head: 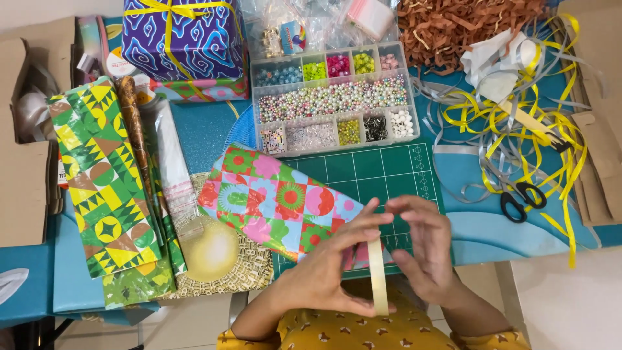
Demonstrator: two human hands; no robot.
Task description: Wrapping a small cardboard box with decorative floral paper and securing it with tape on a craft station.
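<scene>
A: What do I hold now?

B: A thin roll of clear, pale yellow adhesive tape (378,275). It stands on its edge, so I see it as a narrow glossy band. It is between my hands, over the near edge of the dark green cutting mat (382,172).

A: And the hands?

B: My left hand (330,262) grips the roll with thumb below and fingers above. My right hand (424,249) pinches at its top with the fingertips. Just beside lies a parcel in pink, green and red patterned paper (275,201).
</scene>
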